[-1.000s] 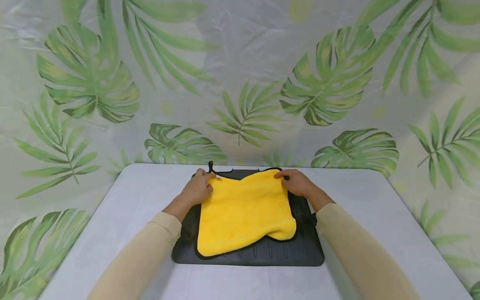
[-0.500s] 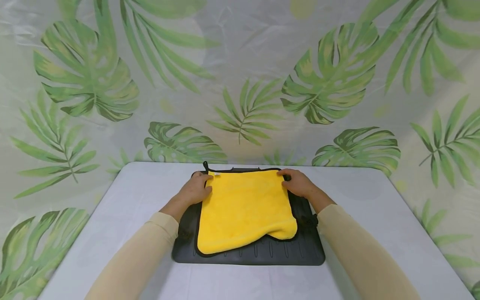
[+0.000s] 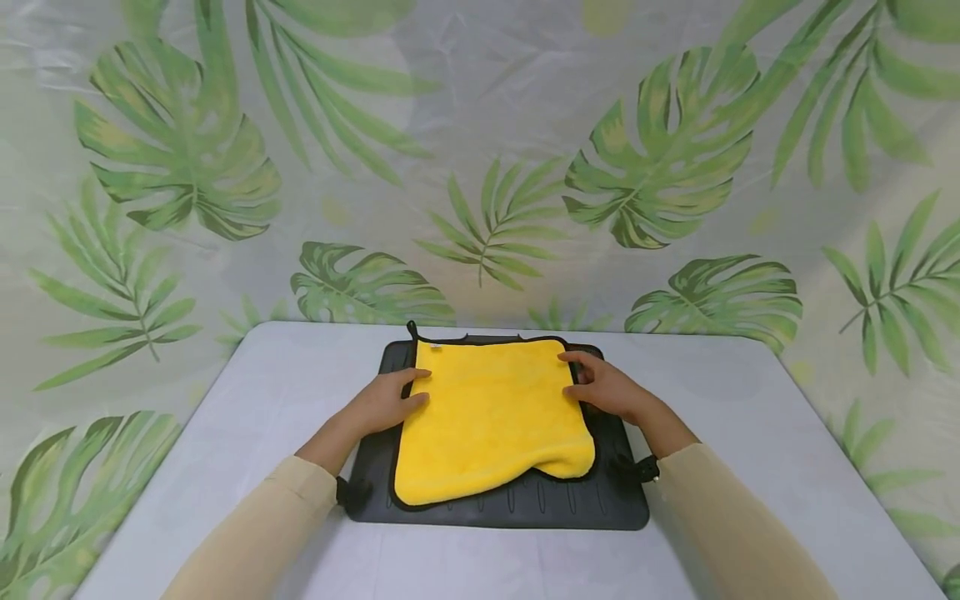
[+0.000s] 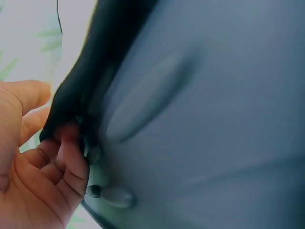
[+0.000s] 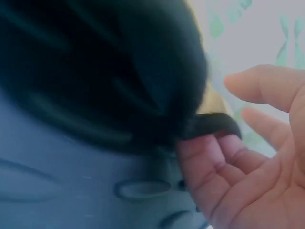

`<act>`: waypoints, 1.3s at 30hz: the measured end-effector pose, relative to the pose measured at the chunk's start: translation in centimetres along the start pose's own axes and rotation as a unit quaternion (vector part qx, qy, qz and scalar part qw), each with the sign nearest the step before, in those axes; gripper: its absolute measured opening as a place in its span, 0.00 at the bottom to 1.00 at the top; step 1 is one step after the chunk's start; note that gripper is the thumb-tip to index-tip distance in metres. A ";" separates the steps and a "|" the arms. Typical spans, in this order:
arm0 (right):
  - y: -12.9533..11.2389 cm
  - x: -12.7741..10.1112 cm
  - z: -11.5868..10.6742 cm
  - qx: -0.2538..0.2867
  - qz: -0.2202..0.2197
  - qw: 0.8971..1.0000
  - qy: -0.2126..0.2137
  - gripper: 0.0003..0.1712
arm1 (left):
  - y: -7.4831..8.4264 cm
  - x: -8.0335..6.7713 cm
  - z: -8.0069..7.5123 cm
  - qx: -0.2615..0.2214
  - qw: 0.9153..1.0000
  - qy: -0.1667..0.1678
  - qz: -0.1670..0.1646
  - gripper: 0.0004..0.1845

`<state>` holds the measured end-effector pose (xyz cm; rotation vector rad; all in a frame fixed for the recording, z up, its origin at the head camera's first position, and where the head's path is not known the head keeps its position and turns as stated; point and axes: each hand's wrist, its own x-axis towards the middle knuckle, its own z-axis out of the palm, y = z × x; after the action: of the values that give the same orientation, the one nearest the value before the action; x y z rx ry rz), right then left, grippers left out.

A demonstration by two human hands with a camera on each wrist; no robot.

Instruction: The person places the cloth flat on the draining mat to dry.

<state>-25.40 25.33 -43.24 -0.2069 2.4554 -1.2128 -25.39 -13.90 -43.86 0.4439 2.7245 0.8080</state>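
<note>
A yellow cloth with black trim lies spread on a black ribbed mat, its near right corner slightly rumpled. My left hand rests flat on the cloth's left edge, fingers straight and pointing right. My right hand rests on the right edge, fingers pointing left. In the blurred left wrist view, my left fingers touch a dark edge with the thumb apart. The right wrist view shows my right fingers against a dark edge likewise. Neither hand plainly pinches anything.
The mat sits in the middle of a pale grey table. A small black hanging loop sticks out at the cloth's far left corner. A leaf-print backdrop rises behind the table's far edge.
The cloth's far edge was pulled straight and laid flat. Both hands let go of the far corners and slid toward me along the side edges.
</note>
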 end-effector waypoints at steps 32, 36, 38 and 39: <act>2.0 -10.1 4.2 0.090 -0.054 0.994 -0.021 0.46 | 2.2 -10.6 2.8 -0.202 0.977 -0.068 -0.019 0.42; 1.8 -10.4 4.4 0.092 -0.047 0.995 -0.014 0.45 | 2.0 -10.8 2.6 -0.202 0.977 -0.053 -0.045 0.42; 1.9 -10.5 4.4 0.098 -0.041 0.994 -0.014 0.46 | 1.9 -11.0 2.4 -0.202 0.977 -0.048 -0.056 0.43; 1.9 -10.6 4.4 0.101 -0.038 0.994 -0.014 0.46 | 1.8 -11.0 2.3 -0.201 0.977 -0.047 -0.058 0.43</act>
<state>-13.81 26.44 -44.18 -0.2603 2.2990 -1.4701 -14.09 -15.34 -42.96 0.2247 2.3882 1.2325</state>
